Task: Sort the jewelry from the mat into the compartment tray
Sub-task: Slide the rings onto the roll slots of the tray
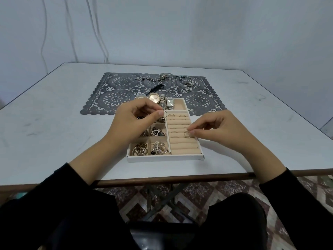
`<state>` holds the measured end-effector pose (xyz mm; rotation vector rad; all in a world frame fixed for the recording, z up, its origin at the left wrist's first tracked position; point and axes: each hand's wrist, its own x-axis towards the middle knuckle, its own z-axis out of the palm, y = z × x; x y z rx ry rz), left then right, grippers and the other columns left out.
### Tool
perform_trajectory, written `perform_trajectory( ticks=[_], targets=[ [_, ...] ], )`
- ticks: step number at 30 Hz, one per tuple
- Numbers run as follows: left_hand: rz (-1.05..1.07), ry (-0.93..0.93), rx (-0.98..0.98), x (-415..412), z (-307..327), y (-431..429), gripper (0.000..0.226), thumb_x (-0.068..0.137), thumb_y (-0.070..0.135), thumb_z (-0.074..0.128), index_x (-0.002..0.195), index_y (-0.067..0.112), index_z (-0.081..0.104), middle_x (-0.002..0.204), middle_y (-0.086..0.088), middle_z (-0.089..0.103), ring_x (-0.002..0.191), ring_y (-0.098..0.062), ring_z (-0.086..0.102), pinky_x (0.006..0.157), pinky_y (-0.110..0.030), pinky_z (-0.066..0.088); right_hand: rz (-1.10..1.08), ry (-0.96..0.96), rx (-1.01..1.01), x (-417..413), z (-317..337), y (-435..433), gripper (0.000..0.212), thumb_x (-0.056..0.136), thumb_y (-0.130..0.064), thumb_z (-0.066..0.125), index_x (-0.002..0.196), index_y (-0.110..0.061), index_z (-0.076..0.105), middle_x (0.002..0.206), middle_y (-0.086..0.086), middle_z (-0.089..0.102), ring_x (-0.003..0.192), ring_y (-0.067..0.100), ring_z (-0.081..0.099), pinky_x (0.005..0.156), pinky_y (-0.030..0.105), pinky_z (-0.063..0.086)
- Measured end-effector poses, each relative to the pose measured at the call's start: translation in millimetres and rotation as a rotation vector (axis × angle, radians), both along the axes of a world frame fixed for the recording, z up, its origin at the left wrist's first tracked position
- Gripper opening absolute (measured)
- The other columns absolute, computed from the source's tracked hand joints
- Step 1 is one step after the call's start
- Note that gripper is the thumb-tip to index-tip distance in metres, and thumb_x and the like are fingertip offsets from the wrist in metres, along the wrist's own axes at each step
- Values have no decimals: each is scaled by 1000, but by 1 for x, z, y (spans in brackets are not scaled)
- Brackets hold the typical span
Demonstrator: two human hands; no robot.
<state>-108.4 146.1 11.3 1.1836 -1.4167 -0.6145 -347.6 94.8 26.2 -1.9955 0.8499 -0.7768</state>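
Gold ring (187, 134): your right hand (216, 130) pinches it.
Hoop (165, 114): left hand (133, 121) pinches it.
Tray (162, 158): filling; chains (162, 77) wait, mat's (108, 91) far edge.

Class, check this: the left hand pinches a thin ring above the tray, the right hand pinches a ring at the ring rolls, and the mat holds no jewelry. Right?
No: the head view shows jewelry lying along the far edge of the mat. The left hand does pinch a thin ring above the tray, the right hand a ring at the ring rolls.
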Motion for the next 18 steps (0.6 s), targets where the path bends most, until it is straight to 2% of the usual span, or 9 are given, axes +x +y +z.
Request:
perform_trajectory(
  ticks=[5,10,18],
  targets=[
    [-3,-22,-14,0,0,0,8,84,13,75,92,12,73,83,-3,72,79,-10,66,69,-16,50,10,74,-40,-2,2,-1,11,75,-10,79,84,-16,78,77,-3,74,71,20,62,65,23,47],
    [-3,-51,-28,1,0,-1,8,84,13,75,92,11,73,83,-2,72,79,-10,66,70,-17,50,13,98,-70,0,5,0,11,75,-10,79,83,-17,78,75,-6,74,66,4,59,62,20,44],
    [2,-64,-26,1,0,0,8,84,14,75,92,11,73,84,-1,72,80,-10,66,72,-18,51,-4,112,-137,3,5,0,11,74,-12,80,84,-16,78,76,-5,73,65,0,59,62,23,45]
  ],
)
